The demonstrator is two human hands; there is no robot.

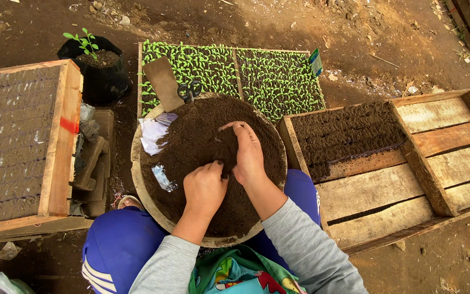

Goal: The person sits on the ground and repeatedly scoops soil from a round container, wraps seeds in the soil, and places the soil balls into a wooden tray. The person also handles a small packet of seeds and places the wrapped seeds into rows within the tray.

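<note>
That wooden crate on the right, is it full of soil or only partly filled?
Partly filled. In the wooden crate, dark soil covers only the far left section; the remaining bottom slats lie bare.

Soft even daylight, faint shadows, sharp focus, wide-angle bowing at edges.

A wide, round, shallow basin [142, 185] is seen resting across the lap, heaped with dark, crumbly soil [202, 125]. A small dark clump [225, 152] of that soil is pressed between both hands at the middle.
</note>
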